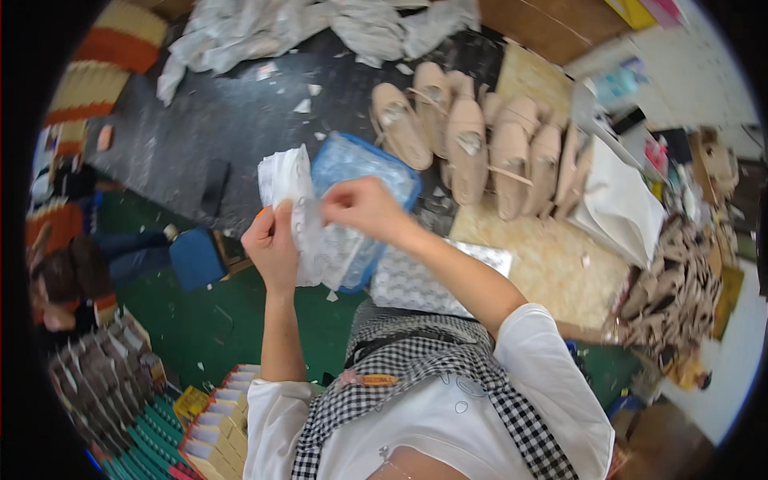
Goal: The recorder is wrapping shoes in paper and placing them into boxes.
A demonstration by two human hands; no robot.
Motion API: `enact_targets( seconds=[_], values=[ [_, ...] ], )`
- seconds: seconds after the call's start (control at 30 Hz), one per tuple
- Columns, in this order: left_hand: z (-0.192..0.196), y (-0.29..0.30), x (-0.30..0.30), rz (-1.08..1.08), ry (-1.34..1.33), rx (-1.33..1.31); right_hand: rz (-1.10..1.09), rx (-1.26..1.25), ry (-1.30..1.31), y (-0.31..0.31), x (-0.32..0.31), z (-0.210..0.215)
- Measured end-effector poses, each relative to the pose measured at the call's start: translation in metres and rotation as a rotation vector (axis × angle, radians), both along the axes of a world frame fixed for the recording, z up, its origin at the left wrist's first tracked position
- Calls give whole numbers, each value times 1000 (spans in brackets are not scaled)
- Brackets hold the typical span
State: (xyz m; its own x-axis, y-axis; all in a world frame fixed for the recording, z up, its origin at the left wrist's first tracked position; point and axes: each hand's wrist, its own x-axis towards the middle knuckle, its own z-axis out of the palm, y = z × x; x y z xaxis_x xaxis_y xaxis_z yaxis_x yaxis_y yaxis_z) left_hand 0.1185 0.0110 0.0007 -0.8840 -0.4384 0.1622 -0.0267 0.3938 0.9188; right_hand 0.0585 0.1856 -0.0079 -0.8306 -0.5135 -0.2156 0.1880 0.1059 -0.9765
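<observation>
At the frame's centre, the left hand and right hand are both pinching a clear plastic bag over white tissue paper, its long axis hanging downward, with beige shoes lining the desk beyond.

My shoe workshop — a cluttered packing bench

In front of me lie rows of beige shoes, crumpled wrapping paper, a heap of cardboard inserts and stacked boxes — all small-shop footwear work.
</observation>
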Motion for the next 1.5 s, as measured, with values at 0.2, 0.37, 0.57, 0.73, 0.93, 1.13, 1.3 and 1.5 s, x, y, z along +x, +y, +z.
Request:
enact_targets(
  seconds=[0.2, 0.37, 0.57, 0.73, 0.93, 1.13, 1.3, 1.5],
  values=[
    [0, 12, -6, -245, -99, -233, -912, 997, 584, 262, 65, -99],
    [-2, 49, -14, -425, -80, -474, -760, 1028, 571, 274, 69, -107],
    [-8, 64, -12, -393, -122, -722, -190, 958, 430, 219, 90, 72],
    [10, 91, 30, -599, -42, -753, 24, 276, 225, 152, 64, -8],
    [50, 10, 10, -44, 70, -508, -120, -496, 211, -39, -56, 6],
    [26, -15, 0, 8, -39, -112, 189, -71, 79, -27, -11, 8],
    [1, -16, 0, -104, -53, -176, -442, 970, 679, 175, -7, -67],
    [3, 22, -12, -246, -127, -341, -370, 1386, 823, 217, -10, -108]
  ],
)
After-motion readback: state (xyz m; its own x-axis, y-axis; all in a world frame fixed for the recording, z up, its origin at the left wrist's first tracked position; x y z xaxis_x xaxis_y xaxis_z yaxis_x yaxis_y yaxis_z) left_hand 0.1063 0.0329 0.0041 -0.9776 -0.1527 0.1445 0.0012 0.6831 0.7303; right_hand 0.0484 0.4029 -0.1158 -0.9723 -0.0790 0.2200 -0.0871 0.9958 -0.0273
